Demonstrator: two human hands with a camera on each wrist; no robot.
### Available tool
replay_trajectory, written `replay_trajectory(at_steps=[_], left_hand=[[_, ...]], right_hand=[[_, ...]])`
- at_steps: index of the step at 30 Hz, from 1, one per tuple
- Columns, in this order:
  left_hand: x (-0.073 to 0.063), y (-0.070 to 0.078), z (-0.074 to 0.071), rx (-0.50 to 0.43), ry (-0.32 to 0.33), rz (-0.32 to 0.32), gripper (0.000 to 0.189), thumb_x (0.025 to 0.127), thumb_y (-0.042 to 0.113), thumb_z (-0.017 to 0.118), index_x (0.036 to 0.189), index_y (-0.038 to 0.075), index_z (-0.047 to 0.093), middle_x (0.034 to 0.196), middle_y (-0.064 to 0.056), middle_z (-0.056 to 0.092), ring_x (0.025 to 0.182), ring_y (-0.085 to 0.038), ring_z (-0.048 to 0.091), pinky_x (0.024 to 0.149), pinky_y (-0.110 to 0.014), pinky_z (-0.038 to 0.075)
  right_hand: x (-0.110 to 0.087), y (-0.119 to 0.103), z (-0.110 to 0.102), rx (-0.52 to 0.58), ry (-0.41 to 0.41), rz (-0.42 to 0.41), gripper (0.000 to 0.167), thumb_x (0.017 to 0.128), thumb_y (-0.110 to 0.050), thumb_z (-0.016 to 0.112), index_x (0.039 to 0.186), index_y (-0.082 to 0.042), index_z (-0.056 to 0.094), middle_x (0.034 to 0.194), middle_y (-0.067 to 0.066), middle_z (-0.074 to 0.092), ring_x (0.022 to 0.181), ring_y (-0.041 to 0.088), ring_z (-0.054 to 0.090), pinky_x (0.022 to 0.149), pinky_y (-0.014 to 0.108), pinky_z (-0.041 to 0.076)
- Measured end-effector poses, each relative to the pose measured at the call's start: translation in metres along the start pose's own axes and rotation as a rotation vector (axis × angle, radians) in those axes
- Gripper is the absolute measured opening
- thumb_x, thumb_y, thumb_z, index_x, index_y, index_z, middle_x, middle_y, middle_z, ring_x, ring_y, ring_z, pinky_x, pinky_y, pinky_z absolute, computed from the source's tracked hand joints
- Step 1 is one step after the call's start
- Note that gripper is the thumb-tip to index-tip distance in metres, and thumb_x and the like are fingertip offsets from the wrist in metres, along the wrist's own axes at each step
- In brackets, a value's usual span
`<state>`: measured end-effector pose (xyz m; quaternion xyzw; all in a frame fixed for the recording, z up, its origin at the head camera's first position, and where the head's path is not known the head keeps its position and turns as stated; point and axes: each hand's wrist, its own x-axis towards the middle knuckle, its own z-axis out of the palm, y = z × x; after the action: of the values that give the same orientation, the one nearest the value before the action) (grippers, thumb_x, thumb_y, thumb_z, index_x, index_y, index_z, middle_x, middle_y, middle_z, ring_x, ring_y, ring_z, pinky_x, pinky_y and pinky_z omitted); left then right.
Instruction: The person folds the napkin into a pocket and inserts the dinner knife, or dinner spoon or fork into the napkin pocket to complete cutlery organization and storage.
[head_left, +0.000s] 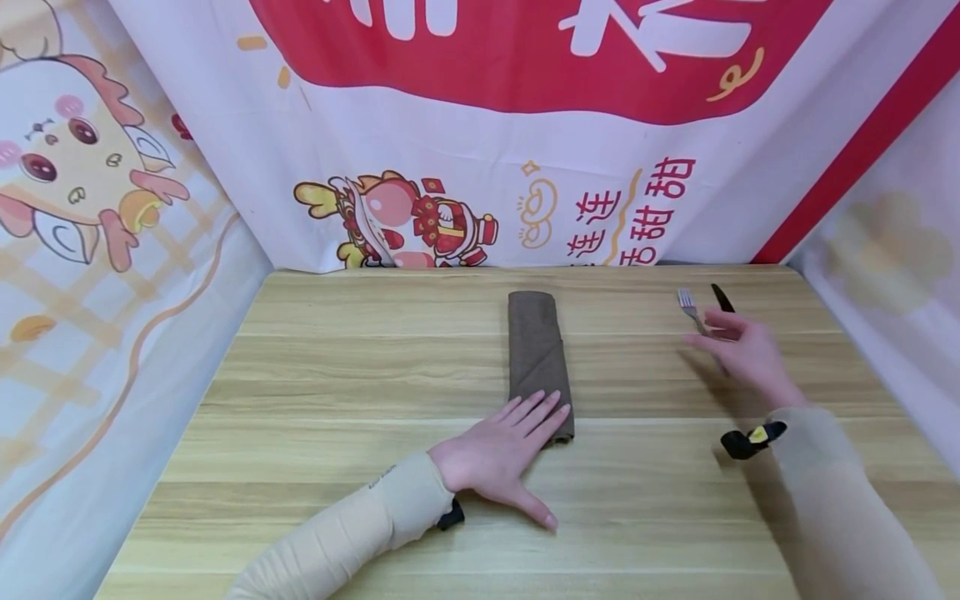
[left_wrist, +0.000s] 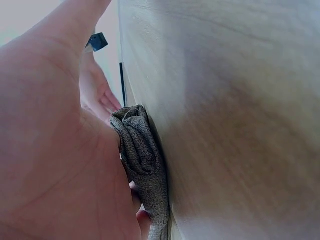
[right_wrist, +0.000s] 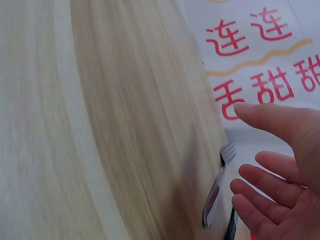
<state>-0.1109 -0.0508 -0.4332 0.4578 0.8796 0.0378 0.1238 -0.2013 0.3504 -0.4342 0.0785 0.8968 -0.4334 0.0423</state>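
Observation:
A long, folded brown cloth napkin (head_left: 534, 342) lies on the wooden table in the head view. My left hand (head_left: 498, 454) rests on its near end with fingers spread and the thumb out over the wood. In the left wrist view, the rolled end of the napkin (left_wrist: 142, 155) sits under the palm. My right hand (head_left: 750, 354) hovers above a silver fork (right_wrist: 216, 187) and a black knife (head_left: 722, 297) at the far right. The right wrist view shows its fingers loosely bent, thumb apart, nothing between them. The hand partly hides both pieces of cutlery in the head view.
The light wooden table (head_left: 360, 350) meets a printed white cloth wall (head_left: 262, 167) at the back. Similar cloths hang along the left and right sides. A black strap (head_left: 750, 442) is on the right wrist.

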Motion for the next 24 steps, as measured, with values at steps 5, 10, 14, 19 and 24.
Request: replay_trajectory(at_steps=[5, 10, 14, 19, 24], left_hand=[[0.000, 0.000, 0.000, -0.003, -0.003, 0.003, 0.133, 0.073, 0.089, 0.060, 0.164, 0.007, 0.005, 0.169, -0.014, 0.002, 0.154, -0.028, 0.003, 0.123, -0.042, 0.008], [0.001, 0.000, -0.001, -0.014, -0.021, 0.000, 0.135, 0.072, 0.088, 0.061, 0.164, 0.008, 0.002, 0.169, -0.014, -0.001, 0.154, -0.028, 0.000, 0.123, -0.042, 0.006], [0.000, -0.001, 0.000, -0.010, -0.021, 0.002, 0.135, 0.073, 0.088, 0.061, 0.163, 0.008, 0.003, 0.169, -0.014, -0.001, 0.154, -0.028, 0.000, 0.123, -0.042, 0.006], [0.000, -0.001, -0.001, -0.008, -0.010, 0.013, 0.133, 0.074, 0.088, 0.060, 0.163, 0.008, 0.003, 0.169, -0.013, 0.000, 0.154, -0.027, 0.001, 0.123, -0.041, 0.007], [0.000, -0.001, 0.000, -0.002, -0.008, 0.013, 0.132, 0.074, 0.089, 0.058, 0.164, 0.008, 0.004, 0.169, -0.013, 0.001, 0.154, -0.027, 0.001, 0.123, -0.041, 0.007]], right_hand=[[-0.002, 0.013, -0.009, -0.071, 0.049, 0.022, 0.082, 0.094, -0.049, 0.071, 0.152, 0.000, 0.042, 0.142, 0.027, 0.051, 0.124, 0.042, 0.050, 0.087, 0.034, 0.051], [0.004, 0.019, -0.013, -0.112, 0.057, 0.031, 0.079, 0.095, -0.047, 0.071, 0.149, 0.003, 0.045, 0.139, 0.028, 0.053, 0.121, 0.040, 0.051, 0.080, 0.027, 0.048], [0.012, 0.018, -0.012, -0.118, 0.040, 0.091, 0.082, 0.093, -0.053, 0.071, 0.149, 0.002, 0.047, 0.143, 0.027, 0.051, 0.121, 0.040, 0.049, 0.085, 0.038, 0.047], [0.020, 0.014, -0.009, -0.147, 0.021, 0.117, 0.069, 0.094, -0.049, 0.071, 0.141, 0.000, 0.056, 0.133, 0.026, 0.057, 0.108, 0.035, 0.052, 0.077, 0.037, 0.049], [0.026, 0.012, -0.006, -0.170, 0.017, 0.108, 0.054, 0.097, -0.039, 0.070, 0.133, 0.000, 0.062, 0.125, 0.024, 0.061, 0.100, 0.032, 0.054, 0.072, 0.035, 0.048]])
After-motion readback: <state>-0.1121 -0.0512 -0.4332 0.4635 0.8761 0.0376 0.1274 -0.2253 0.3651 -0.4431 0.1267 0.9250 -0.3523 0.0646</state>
